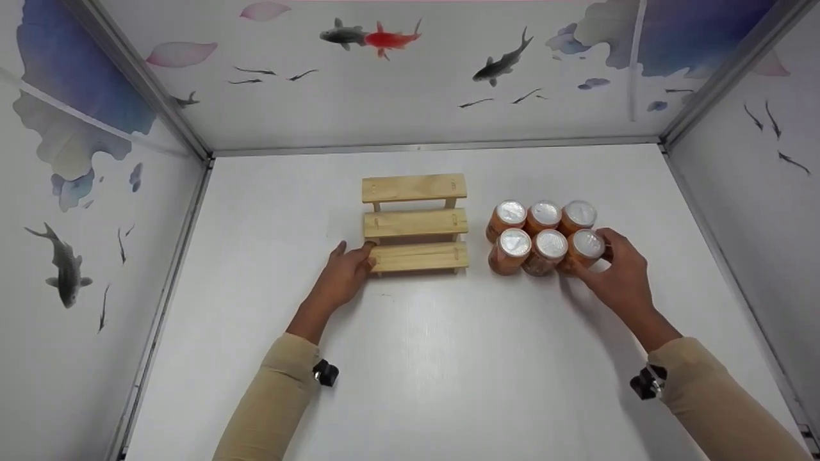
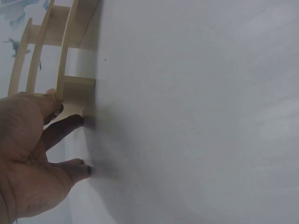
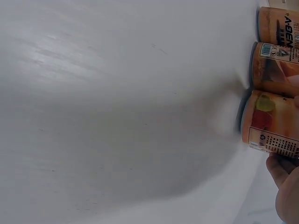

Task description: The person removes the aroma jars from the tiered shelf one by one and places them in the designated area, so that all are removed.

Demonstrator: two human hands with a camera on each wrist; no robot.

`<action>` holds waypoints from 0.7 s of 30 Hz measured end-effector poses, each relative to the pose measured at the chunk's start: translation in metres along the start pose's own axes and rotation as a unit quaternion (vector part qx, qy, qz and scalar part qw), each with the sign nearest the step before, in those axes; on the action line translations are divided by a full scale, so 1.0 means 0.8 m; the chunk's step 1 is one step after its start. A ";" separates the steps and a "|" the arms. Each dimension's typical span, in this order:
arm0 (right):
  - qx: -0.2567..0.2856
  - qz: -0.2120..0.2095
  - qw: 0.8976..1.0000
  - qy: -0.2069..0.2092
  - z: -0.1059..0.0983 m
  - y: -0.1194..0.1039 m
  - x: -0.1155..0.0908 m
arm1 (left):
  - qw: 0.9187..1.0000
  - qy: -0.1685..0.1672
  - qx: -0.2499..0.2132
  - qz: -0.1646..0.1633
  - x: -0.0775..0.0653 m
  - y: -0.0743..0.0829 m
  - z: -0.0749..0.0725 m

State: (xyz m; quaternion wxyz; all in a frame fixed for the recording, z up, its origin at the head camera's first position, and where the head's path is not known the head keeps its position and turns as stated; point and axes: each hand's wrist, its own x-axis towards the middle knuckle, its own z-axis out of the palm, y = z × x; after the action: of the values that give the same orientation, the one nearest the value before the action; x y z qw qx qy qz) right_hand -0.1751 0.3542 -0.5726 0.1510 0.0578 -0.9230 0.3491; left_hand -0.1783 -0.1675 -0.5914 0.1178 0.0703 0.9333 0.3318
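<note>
A light wooden three-step rack (image 1: 416,223) stands at the middle of the white table. My left hand (image 1: 346,272) pinches the left end of its lowest board; in the left wrist view, the thumb and a finger close on that board's edge (image 2: 60,70) while other fingers extend below. To the rack's right, several orange-labelled cans (image 1: 545,214) with silver lids stand upright in two rows, close together. My right hand (image 1: 618,272) grips the front-row can at the right end (image 1: 588,244). In the right wrist view this can (image 3: 271,121) tilts slightly against its neighbour (image 3: 275,67).
White panels printed with fish and flowers enclose the table at the back (image 1: 435,96), left (image 1: 83,192) and right (image 1: 756,166). Metal strips (image 1: 419,148) run along their lower edges. Each wrist bears a small black camera (image 1: 326,372).
</note>
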 end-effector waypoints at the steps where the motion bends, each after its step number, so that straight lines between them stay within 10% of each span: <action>1: 0.001 0.001 1.000 -0.001 0.000 0.000 0.000 | 1.000 0.001 -0.001 0.001 0.000 0.000 0.000; 11: 0.008 0.016 1.000 -0.019 0.001 -0.004 -0.002 | 0.999 0.008 -0.014 0.029 0.016 -0.031 0.013; 21: 0.004 0.037 0.998 -0.040 0.006 -0.004 -0.003 | 1.000 -0.004 -0.015 -0.021 0.000 -0.002 -0.011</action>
State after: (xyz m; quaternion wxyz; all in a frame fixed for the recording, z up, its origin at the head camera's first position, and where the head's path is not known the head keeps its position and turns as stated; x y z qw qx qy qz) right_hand -0.1736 0.3487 -0.5751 0.1004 0.0381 -0.9285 0.3554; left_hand -0.1805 -0.1739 -0.5859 0.1294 0.0497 0.9291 0.3429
